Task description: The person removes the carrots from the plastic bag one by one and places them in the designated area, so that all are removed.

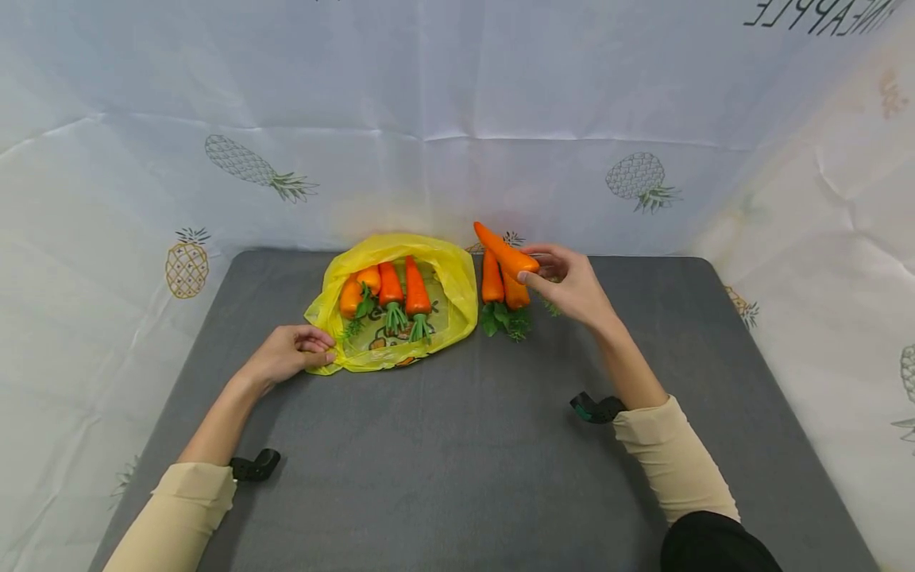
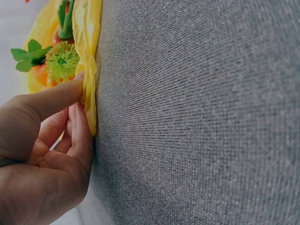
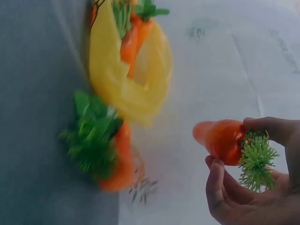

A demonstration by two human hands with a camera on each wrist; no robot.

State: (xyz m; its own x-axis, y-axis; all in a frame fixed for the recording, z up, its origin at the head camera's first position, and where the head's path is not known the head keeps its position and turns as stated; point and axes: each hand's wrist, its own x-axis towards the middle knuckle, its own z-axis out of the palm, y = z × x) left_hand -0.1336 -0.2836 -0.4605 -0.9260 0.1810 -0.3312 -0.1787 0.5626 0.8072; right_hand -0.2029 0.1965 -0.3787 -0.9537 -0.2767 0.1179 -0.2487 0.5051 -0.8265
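My left hand pinches the near-left edge of a yellow plastic bag between thumb and fingers. Inside the bag's wide mouth lie several orange carrots with green tops, two redder ones side by side. Over to the right, my right hand grips an orange carrot near its leafy end, tip pointing up and left. In the right wrist view its feathery green top hangs beside the palm. This carrot is held above two others beside the bag and partly covers one.
Everything is on a dark grey cloth-covered table. A white pineapple-print cloth hangs behind its far edge and around the sides. Leafy green tops of the two loose carrots point toward the near side.
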